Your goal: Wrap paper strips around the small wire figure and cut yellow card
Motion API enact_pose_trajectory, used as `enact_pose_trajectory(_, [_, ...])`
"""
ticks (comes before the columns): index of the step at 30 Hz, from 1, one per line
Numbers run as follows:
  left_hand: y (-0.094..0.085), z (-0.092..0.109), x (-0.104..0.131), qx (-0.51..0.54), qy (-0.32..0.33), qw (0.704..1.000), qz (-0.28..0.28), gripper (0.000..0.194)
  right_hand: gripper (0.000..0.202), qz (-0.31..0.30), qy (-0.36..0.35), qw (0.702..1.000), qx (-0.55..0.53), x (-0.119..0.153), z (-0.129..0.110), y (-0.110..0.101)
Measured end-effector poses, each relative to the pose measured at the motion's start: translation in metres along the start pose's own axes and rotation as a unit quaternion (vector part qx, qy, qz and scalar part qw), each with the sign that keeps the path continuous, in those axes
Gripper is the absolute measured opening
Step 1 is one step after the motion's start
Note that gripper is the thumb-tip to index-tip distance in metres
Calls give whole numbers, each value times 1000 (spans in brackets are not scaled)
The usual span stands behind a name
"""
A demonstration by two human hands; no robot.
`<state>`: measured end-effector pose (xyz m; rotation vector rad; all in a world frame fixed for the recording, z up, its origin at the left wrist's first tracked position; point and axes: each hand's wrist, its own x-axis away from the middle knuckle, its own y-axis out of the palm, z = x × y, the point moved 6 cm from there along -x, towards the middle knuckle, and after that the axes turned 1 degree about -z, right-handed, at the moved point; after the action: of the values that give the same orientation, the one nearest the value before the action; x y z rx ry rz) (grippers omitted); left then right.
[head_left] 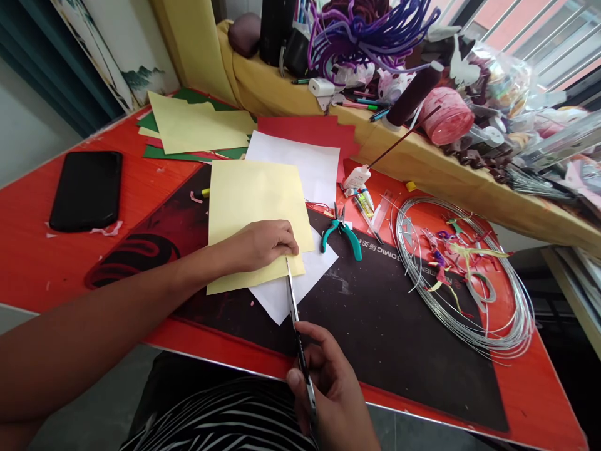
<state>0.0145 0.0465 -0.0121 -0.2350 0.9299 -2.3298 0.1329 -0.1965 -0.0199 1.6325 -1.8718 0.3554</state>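
Note:
My left hand point(272, 243) lies on a sheet of pale yellow paper point(253, 194), its fingers bent and gripping the paper near its right side. My right hand point(335, 388) holds a pair of scissors point(292, 297) with dark handles. Their blades point away from me, and the tips meet the yellow paper just below my left fingers. A white sheet point(279, 304) sticks out from underneath the yellow one. Pliers with teal handles point(352, 241) lie with spread handles to the right of the papers.
A black desk mat point(399, 338) covers part of the red table point(28, 269). To the right sits a coil of silver wire point(511, 313) with coloured scraps inside. A black phone point(87, 191) lies left. Behind are yellow sheets point(188, 125), red paper point(305, 128) and a glue bottle point(357, 177).

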Motion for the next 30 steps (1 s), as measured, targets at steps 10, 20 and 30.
enact_pose_trajectory(10, [0,2,0,-7,1,1000,0,25,66,-3,-3,1000,-1,-2,-1,1])
enact_pose_trajectory(20, [0,1,0,-15,-3,1000,1,26,68,-1,-2,1000,-12,-2,-6,4])
enact_pose_trajectory(30, [0,1,0,-11,-2,1000,-2,27,71,-12,-6,1000,-7,-7,5,-1])
